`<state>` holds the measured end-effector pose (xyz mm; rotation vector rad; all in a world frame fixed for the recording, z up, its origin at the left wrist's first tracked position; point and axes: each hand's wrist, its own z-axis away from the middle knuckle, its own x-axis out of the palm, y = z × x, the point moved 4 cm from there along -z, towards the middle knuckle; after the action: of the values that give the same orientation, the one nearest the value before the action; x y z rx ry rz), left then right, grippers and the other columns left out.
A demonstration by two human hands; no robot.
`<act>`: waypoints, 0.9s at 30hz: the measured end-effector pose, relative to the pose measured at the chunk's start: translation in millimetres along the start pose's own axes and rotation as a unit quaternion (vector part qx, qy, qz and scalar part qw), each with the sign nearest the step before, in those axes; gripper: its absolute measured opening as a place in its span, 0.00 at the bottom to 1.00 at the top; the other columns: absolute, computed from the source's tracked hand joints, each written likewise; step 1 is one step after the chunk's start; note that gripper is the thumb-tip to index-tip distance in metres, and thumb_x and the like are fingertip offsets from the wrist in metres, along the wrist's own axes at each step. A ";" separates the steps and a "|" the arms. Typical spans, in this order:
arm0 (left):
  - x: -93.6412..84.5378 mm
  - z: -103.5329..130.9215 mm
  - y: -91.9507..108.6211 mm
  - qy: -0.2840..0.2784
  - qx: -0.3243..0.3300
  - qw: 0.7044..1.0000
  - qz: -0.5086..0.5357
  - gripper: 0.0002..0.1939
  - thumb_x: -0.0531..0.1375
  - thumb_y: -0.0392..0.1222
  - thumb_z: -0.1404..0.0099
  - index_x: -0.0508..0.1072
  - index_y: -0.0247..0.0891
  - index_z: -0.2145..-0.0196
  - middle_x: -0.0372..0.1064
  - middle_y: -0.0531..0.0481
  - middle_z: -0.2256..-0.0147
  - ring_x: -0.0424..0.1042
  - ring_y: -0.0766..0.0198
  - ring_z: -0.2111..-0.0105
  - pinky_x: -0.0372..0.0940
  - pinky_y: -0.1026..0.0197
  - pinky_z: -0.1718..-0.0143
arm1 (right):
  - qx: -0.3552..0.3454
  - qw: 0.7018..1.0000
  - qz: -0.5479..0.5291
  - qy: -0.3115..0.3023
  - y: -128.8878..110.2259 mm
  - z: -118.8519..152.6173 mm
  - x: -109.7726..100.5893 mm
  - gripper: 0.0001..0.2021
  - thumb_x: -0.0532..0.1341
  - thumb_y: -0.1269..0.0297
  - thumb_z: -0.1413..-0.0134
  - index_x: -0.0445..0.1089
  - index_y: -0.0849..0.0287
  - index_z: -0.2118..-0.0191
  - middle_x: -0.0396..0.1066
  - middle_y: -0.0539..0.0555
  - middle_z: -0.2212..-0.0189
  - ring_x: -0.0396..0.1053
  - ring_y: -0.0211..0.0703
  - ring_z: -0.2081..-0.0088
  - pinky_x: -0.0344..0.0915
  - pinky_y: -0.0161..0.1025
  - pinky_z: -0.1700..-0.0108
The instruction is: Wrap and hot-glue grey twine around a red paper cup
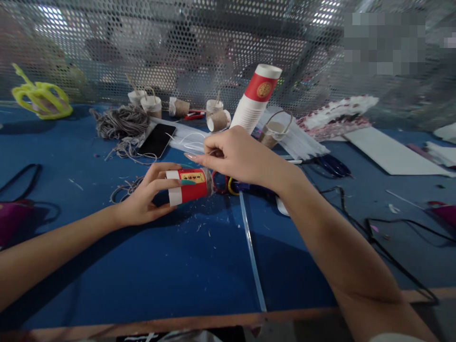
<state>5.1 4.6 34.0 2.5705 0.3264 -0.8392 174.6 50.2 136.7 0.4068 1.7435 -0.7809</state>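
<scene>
My left hand (151, 194) grips a red and white paper cup (194, 192) lying on its side above the blue table. A band of grey yarn (209, 182) goes round the cup's right end. Just above that end is my right hand (231, 152), its thumb and fingers pinched together; whatever sits between them is too small to make out. Behind the right wrist lie red and yellow loop handles (233, 186) and a dark blue tool (254, 189), partly hidden. A clear glue stick (252, 251) runs from there towards the front edge.
At the back stand a leaning stack of paper cups (254, 99), a small handled basket (272, 133) and several wrapped cups. A grey yarn bundle (121, 121) lies by a phone (157, 140). Black cables (395, 256) cross the right side. A perforated metal screen (213, 47) closes the back.
</scene>
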 end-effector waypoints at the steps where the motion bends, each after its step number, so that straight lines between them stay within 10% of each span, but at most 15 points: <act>1: -0.3 0.2 -0.6 -0.003 -0.007 1.000 0.009 0.22 0.60 0.35 0.37 0.60 0.45 0.48 0.56 0.43 0.48 0.61 0.55 0.44 0.73 0.50 0.52 | 0.000 1.000 0.000 0.004 -0.1 0.1 -0.3 0.22 0.58 0.60 0.39 0.51 0.59 0.81 0.51 0.44 0.84 0.48 0.29 0.81 0.46 0.36 0.76; 17: -0.3 7.0 -10.8 0.024 -0.086 0.996 0.015 0.29 0.64 0.35 0.41 0.59 0.46 0.44 0.54 0.42 0.46 0.61 0.54 0.45 0.75 0.54 0.58 | -0.016 0.999 -0.025 0.025 -5.1 3.9 -7.3 0.18 0.58 0.62 0.40 0.59 0.61 0.79 0.54 0.45 0.85 0.51 0.29 0.80 0.47 0.36 0.74; 27: -0.6 6.6 -14.7 0.066 -0.121 0.990 -0.017 0.34 0.63 0.33 0.43 0.55 0.44 0.42 0.54 0.41 0.46 0.61 0.52 0.44 0.75 0.51 0.55 | 0.032 0.977 -0.030 -0.209 -22.3 23.3 -15.6 0.17 0.54 0.57 0.37 0.65 0.60 0.75 0.62 0.46 0.82 0.54 0.30 0.81 0.50 0.35 0.76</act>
<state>-3.7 14.6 24.9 2.4031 0.4825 -0.6023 182.1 20.0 154.4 0.2125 1.3446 -0.8954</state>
